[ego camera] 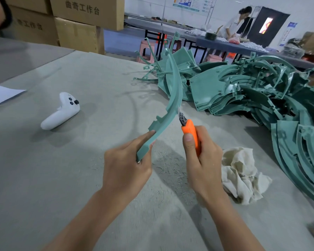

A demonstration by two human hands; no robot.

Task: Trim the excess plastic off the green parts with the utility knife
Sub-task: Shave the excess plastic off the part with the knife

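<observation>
Thumb of right hand (202, 160) lies along knife (190, 130).

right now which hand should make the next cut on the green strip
Right: the right hand grips the knife, blade at the edge of the green strip; the left hand holds it.

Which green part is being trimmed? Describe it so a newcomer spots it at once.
Start at the grey table, left of the big green heap. There the left hand holds one long curved strip, with the knife at its edge. Unlike the rest, it is held, not lying heaped.
</observation>
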